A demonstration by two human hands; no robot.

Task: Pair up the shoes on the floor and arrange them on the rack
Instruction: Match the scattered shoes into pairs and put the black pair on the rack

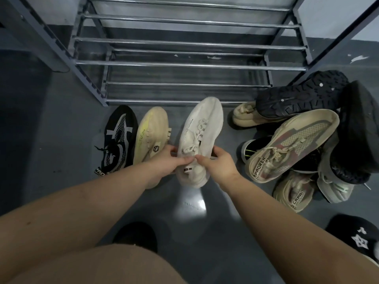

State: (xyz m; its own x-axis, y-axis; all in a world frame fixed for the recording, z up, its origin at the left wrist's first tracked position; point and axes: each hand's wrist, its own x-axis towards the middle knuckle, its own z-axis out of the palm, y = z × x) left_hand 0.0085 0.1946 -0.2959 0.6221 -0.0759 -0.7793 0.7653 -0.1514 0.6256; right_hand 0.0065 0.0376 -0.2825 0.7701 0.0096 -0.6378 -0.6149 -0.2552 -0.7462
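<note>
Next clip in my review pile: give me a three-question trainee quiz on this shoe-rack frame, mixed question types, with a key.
1. True or false: shoes already sit on the rack.
2. Multiple choice: what do the left hand and right hand hold? A) the black patterned shoe B) the white shoe C) the cream shoe
3. Fill in: the pile of shoes lies on the person's ____ side.

Key:
1. False; the rack's bars carry no shoes.
2. B; both hands grip it near the laces, toe toward the rack.
3. Right.
</note>
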